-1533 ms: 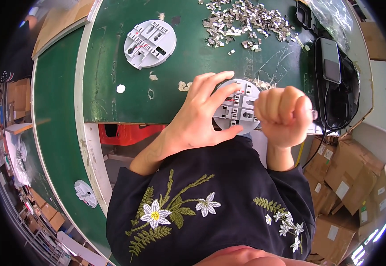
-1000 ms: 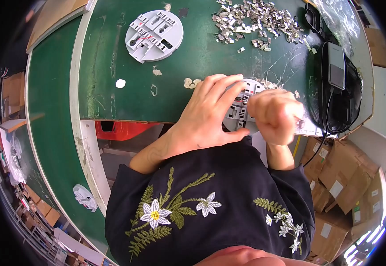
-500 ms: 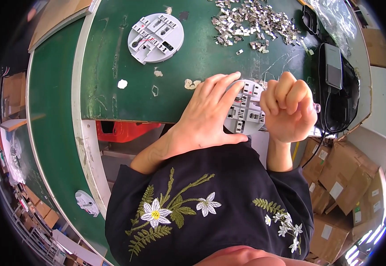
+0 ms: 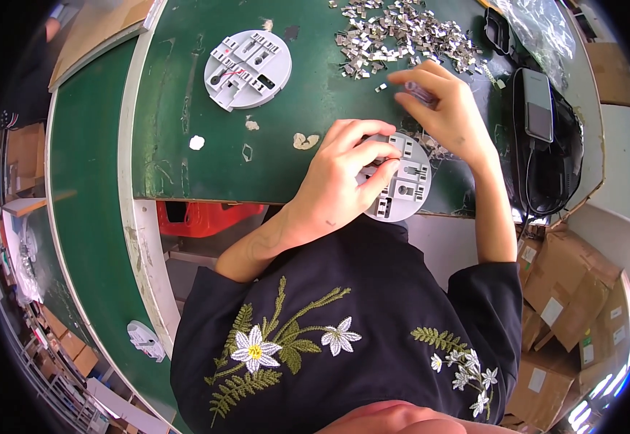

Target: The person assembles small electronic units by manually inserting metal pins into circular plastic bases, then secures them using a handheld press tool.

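Observation:
A round light-grey plastic base (image 4: 410, 189) with moulded slots lies at the table's front edge. Over its left side bends my left hand (image 4: 340, 173), thumb and forefinger close together at the base; whether a wire is pinched between them is hidden. My right hand (image 4: 447, 108) hovers beyond the base, near the heap of small metal pieces (image 4: 402, 36). Tucked in its curled fingers is a clear, pinkish rod-like handle (image 4: 420, 92), mostly covered. Thumb and forefinger of that hand point toward the heap, apart from each other.
A second round grey base (image 4: 275, 69) with a red wire lies at the back left of the green table (image 4: 163, 145). On the right are a black case (image 4: 564, 177), a grey power-bank-like device (image 4: 539, 108) with a cable, and clear plastic film (image 4: 539, 32). Cardboard boxes (image 4: 568, 289) stand beyond.
My right hand has swung from beside the base, up and left toward the metal pieces. The fingers of my left hand have curled in over the base, thumb drawn up.

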`<state>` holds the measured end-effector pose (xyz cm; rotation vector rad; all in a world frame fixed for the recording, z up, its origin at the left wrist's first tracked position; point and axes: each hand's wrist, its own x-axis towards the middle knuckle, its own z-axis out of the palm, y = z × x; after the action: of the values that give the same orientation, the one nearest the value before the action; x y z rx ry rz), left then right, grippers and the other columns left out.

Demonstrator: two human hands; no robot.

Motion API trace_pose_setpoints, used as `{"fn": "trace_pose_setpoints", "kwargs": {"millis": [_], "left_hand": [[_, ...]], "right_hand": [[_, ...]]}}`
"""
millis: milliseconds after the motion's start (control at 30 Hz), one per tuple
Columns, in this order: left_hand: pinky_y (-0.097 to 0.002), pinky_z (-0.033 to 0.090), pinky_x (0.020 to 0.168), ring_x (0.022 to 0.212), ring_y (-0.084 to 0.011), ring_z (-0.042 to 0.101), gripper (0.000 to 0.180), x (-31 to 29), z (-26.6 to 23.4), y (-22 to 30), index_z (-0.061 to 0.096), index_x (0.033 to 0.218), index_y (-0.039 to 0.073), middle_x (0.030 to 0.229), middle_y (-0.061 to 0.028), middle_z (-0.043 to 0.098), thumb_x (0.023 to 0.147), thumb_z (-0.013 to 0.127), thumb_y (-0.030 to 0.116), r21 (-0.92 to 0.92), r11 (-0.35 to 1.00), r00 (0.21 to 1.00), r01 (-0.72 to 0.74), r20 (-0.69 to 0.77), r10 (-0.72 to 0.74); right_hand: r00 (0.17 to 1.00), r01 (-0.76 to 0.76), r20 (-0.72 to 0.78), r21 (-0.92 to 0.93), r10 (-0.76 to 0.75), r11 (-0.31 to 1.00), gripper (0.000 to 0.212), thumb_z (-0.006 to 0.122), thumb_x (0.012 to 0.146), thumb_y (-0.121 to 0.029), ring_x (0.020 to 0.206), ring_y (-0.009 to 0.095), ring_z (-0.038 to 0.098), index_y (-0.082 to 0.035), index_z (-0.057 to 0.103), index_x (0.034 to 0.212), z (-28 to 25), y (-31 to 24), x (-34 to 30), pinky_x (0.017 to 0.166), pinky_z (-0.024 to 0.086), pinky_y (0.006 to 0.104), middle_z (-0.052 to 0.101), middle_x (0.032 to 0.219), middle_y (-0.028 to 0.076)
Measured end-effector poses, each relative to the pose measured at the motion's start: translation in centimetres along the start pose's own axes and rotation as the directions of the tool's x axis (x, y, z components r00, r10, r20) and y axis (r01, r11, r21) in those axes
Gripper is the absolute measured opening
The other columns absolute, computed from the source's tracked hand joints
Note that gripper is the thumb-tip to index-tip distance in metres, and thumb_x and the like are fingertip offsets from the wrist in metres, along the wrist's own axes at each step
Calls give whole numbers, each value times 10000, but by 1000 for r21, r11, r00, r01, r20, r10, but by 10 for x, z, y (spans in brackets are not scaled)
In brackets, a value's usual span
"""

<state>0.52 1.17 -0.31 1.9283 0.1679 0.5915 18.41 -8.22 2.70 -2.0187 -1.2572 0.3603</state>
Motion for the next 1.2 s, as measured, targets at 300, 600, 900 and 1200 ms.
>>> {"fn": "trace_pose_setpoints", "kwargs": {"millis": [300,600,900,1200], "left_hand": [[-277,501,796,980,-182,576,132,-4,-4,-4,733,959,5,1163,-80,658,829,707,-2,-72,997,999,33,-38,-36],[-274,501,746,944,-181,575,138,-1,3,-2,735,921,7,1125,-69,666,792,712,-37,-4,1000,994,-26,-102,26],[-284,495,739,953,-199,563,149,2,3,-1,725,887,15,1087,-57,655,755,719,-53,137,981,983,-134,-108,149],[-310,489,779,982,-222,546,153,3,3,4,719,876,19,1072,-57,639,743,714,-56,221,958,978,-181,-62,200]], "right_hand": [[987,-146,80,77,140,986,122,653,877,2,670,110,476,-8,703,988,-6,-19,-13,620,396,221,597,861,29],[967,-121,229,42,108,992,117,641,861,43,683,151,515,9,679,967,-24,-38,-47,641,426,249,620,897,65],[959,12,284,7,-13,1000,173,644,807,75,686,177,542,0,670,960,-28,-37,-46,630,436,274,625,898,71],[938,73,341,-38,-56,997,203,652,773,85,666,201,541,4,668,958,-34,-45,-38,609,438,292,626,895,80]]}}
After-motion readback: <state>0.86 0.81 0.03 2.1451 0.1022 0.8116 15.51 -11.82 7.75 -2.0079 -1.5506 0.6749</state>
